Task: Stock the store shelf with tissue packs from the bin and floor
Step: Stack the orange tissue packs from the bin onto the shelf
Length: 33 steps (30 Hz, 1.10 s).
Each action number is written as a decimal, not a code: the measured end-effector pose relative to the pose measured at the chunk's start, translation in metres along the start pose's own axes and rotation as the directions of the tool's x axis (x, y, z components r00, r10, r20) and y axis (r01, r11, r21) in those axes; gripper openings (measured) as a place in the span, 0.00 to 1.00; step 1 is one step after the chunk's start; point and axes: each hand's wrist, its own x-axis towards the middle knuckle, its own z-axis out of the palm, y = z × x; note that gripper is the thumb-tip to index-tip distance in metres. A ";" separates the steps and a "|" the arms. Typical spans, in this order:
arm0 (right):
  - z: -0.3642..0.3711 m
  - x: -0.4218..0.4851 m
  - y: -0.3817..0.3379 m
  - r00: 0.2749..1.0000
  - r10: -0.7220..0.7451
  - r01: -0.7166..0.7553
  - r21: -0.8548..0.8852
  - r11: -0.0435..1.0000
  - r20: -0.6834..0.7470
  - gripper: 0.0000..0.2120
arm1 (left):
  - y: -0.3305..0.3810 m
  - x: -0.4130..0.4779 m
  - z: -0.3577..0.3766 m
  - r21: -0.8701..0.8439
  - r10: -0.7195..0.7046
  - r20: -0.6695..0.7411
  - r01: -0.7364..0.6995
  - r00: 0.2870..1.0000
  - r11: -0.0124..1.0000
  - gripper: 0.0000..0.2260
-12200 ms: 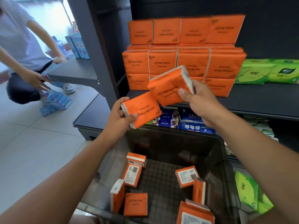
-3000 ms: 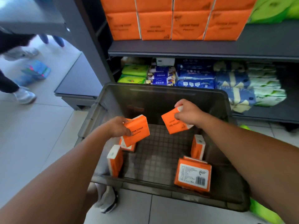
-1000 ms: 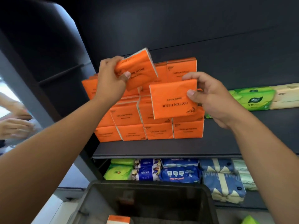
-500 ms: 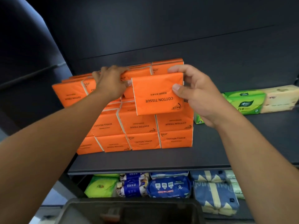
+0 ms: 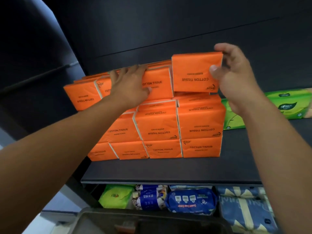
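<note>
A stack of orange tissue packs [image 5: 158,129] stands on the dark shelf [image 5: 168,171], several packs wide and three rows high. My left hand [image 5: 130,83] lies over the top-row pack [image 5: 157,85] in the middle, fingers on its top edge and thumb on its front. My right hand [image 5: 234,73] holds another orange pack [image 5: 195,73] at its right side, fingers over the top and thumb on the front. That pack stands upright on the stack's right end, its print upside down.
Green tissue packs [image 5: 285,105] lie on the same shelf to the right. The lower shelf holds green, blue and patterned packs [image 5: 190,201]. The dark bin's rim [image 5: 152,218] shows at the bottom edge. The shelf's front strip is bare.
My right hand moved its pack rightward and set it on the stack's right end. My left hand pushed its pack down into the top row. The view has come closer.
</note>
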 end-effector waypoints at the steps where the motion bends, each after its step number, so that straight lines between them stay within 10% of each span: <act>1: -0.003 0.002 0.003 1.000 -0.005 0.005 -0.010 1.000 0.005 0.20 | 0.000 -0.001 0.002 0.002 0.000 -0.004 0.000 1.000 1.000 0.29; 10: -0.006 0.011 0.028 0.997 0.040 -0.031 -0.145 0.989 0.061 0.16 | 0.009 -0.002 0.011 -0.016 -0.050 -0.053 0.050 0.997 0.999 0.29; 23: -0.005 0.005 0.009 0.949 0.213 -0.118 -0.366 0.923 0.232 0.48 | 0.004 -0.006 0.004 -0.010 -0.028 -0.066 0.027 0.997 1.000 0.28; 33: 0.006 -0.040 -0.042 0.934 0.179 0.143 -0.782 0.606 0.309 0.37 | 0.012 -0.047 -0.039 0.026 -0.009 -0.133 0.012 0.991 1.000 0.26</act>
